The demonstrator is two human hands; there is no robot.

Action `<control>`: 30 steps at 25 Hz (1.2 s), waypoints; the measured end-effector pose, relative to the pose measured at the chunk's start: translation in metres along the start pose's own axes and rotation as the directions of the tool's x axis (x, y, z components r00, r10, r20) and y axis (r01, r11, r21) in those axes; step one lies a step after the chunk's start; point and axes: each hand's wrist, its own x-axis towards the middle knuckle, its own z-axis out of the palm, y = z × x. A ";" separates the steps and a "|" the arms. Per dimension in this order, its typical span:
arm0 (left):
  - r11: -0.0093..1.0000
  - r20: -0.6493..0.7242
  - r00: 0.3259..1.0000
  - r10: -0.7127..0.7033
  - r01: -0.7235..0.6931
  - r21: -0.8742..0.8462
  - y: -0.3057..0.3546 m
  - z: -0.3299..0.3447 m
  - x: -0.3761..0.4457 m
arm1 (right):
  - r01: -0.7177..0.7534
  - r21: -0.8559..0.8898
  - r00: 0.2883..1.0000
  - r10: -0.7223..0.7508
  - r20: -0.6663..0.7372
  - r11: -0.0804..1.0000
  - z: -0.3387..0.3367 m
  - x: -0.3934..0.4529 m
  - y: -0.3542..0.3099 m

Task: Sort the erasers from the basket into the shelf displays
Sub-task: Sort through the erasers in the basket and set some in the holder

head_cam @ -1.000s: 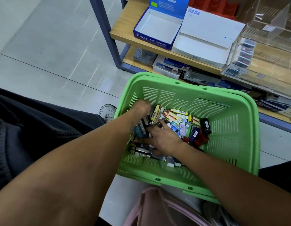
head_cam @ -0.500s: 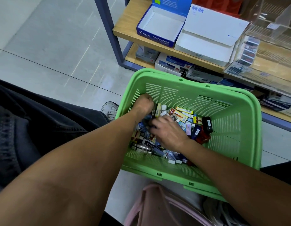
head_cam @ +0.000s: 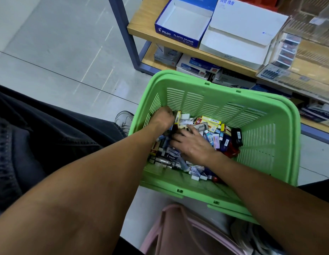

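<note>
Shelf displays [head_cam: 180,17] sit up ahead past the green basket [head_cam: 270,144], both hands down among the erasers [head_cam: 213,129], left hand [head_cam: 162,119] curled over some, right hand [head_cam: 192,142] spread flat, nearer the middle.

Floor [head_cam: 55,52]: pale grey tiles with dark joint lines ran under the whole scene.
On the floor: a green basket [head_cam: 281,162] stood just in front of the shelf; a grey shoe [head_cam: 124,119] lay touching the basket's left wall; a pink stool [head_cam: 178,229] sat just beside the basket's near rim.
Shelf [head_cam: 141,28]: wooden boards sat in a blue-grey metal frame.
Upper board: an open blue box [head_cam: 175,36] printed PILOT PLASTIC ERASER stood touching an open white box [head_cam: 239,28]; a clear plastic display [head_cam: 288,48] stood to the right of them.
Lower board [head_cam: 147,59]: packed boxes [head_cam: 196,67] lay side by side.
</note>
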 end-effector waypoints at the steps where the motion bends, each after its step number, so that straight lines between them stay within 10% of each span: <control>1: 1.000 -0.003 1.000 0.001 -0.001 -0.018 -0.001 0.001 0.001 | -0.071 0.038 0.994 0.074 -0.081 0.997 -0.002 0.002 0.000; 8: 0.992 0.002 1.000 0.007 -0.006 -0.125 -0.005 0.004 0.001 | -0.194 0.041 0.965 0.199 -0.173 0.980 -0.037 0.011 0.021; 16: 0.991 0.047 0.998 -0.052 0.057 -0.120 0.004 0.000 0.009 | -0.129 -0.053 0.946 0.139 0.293 0.990 -0.008 0.000 -0.039; 21: 0.972 0.068 0.990 -0.125 0.136 -0.192 0.010 -0.005 0.007 | -0.320 0.426 0.888 0.111 0.447 0.846 -0.009 -0.011 -0.024; 30: 0.988 0.149 0.988 -0.043 0.020 0.152 0.006 -0.001 0.005 | -0.365 0.224 0.855 0.230 0.466 0.904 -0.011 0.008 -0.037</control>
